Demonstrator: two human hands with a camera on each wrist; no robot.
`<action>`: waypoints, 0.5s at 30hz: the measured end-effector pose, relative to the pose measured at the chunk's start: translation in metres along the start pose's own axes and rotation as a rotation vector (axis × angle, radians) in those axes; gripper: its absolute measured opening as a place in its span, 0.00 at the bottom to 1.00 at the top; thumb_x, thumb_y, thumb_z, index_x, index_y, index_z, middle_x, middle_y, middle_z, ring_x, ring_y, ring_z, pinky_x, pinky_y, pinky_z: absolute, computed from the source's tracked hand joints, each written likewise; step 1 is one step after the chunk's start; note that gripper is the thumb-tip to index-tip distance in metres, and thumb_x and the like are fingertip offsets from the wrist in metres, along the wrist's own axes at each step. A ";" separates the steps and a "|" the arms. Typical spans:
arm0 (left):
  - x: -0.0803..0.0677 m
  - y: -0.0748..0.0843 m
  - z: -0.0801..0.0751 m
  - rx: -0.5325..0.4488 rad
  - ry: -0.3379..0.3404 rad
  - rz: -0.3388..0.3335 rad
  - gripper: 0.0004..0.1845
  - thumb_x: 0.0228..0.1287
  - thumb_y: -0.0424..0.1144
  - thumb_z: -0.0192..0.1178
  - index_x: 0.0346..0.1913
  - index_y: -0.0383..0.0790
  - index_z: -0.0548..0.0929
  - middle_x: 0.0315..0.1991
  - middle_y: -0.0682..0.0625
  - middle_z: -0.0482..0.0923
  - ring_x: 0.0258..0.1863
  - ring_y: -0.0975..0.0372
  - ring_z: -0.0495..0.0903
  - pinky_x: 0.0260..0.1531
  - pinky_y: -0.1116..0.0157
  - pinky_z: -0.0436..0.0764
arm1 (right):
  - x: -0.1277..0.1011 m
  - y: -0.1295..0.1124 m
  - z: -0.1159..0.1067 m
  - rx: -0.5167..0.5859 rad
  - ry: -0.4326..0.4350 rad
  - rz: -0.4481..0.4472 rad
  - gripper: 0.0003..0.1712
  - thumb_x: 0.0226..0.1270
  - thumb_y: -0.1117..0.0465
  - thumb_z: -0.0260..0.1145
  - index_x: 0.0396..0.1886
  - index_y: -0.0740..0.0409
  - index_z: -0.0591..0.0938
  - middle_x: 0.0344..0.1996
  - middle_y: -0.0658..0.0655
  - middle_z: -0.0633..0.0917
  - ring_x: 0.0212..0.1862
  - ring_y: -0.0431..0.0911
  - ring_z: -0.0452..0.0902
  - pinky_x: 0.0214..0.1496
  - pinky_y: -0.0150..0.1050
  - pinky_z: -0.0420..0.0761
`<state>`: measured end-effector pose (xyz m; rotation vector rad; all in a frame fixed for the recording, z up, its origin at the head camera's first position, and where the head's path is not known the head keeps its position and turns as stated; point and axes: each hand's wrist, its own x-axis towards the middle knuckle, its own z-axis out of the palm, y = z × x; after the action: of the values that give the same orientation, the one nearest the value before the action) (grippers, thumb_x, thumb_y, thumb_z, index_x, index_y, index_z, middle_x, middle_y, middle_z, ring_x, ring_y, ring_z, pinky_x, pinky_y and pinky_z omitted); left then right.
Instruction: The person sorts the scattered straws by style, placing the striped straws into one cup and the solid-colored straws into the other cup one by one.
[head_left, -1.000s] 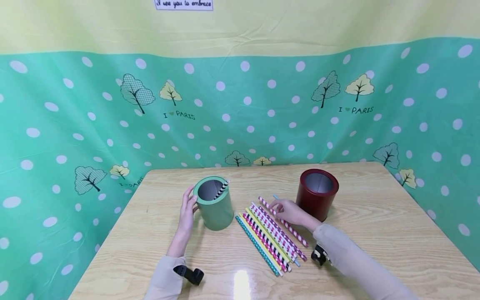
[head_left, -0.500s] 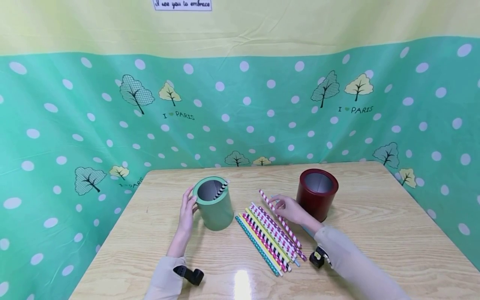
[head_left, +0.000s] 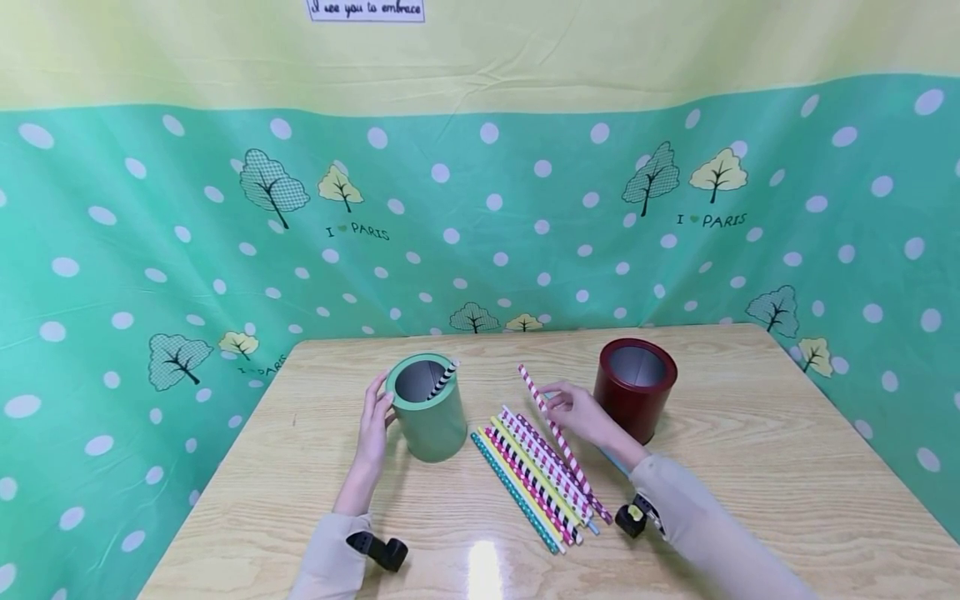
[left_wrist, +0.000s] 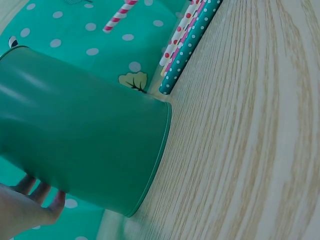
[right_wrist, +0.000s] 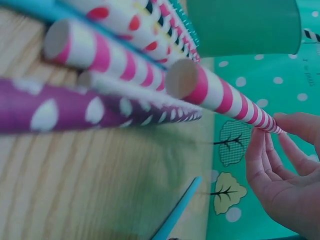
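Observation:
My right hand (head_left: 581, 414) pinches a pink-and-white striped straw (head_left: 554, 429) between thumb and fingertips. The straw is tilted, its far end raised; its near end hangs over the row of straws in the right wrist view. My left hand (head_left: 372, 425) holds the left side of a green can (head_left: 433, 435), fingers near the rim. Out of that can leans a black-and-white striped straw (head_left: 443, 379). Several patterned straws lie side by side right of the can, with a teal dotted straw (head_left: 513, 492) outermost on the left. A blue straw (right_wrist: 181, 206) lies beneath my right hand.
A dark red can (head_left: 633, 408) stands on the wooden table (head_left: 765, 467), just beyond my right hand. Behind the table hangs a green and yellow curtain (head_left: 495, 200). Each wrist wears a black camera, including the left camera (head_left: 378, 549).
My right hand has lifted the pink-and-white striped straw off the table, tilting its far end up and shifting its near end left over the row. The left hand and green can stay put.

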<state>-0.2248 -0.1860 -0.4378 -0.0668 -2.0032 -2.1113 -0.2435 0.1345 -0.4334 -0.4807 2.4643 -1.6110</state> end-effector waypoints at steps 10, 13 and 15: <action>0.000 0.000 0.000 -0.003 -0.003 -0.002 0.22 0.68 0.38 0.38 0.64 0.42 0.57 0.56 0.43 0.62 0.49 0.61 0.64 0.52 0.56 0.60 | 0.000 -0.019 0.005 0.098 0.069 0.059 0.25 0.59 0.66 0.59 0.57 0.61 0.68 0.39 0.61 0.77 0.38 0.48 0.77 0.37 0.38 0.78; 0.000 0.000 0.000 0.002 0.002 -0.002 0.22 0.68 0.38 0.38 0.64 0.42 0.57 0.56 0.43 0.62 0.49 0.62 0.65 0.52 0.56 0.60 | 0.000 -0.025 0.007 0.136 0.089 0.059 0.25 0.59 0.67 0.59 0.57 0.62 0.68 0.39 0.62 0.77 0.38 0.49 0.77 0.37 0.38 0.78; 0.000 0.000 0.000 0.009 0.004 -0.001 0.22 0.69 0.39 0.38 0.64 0.42 0.57 0.56 0.43 0.62 0.48 0.63 0.65 0.52 0.56 0.60 | 0.000 -0.029 0.008 0.152 0.098 0.041 0.26 0.58 0.68 0.58 0.58 0.64 0.67 0.40 0.64 0.77 0.39 0.51 0.76 0.36 0.38 0.78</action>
<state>-0.2248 -0.1859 -0.4380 -0.0609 -2.0104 -2.1015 -0.2358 0.1165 -0.4106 -0.3350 2.3770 -1.8289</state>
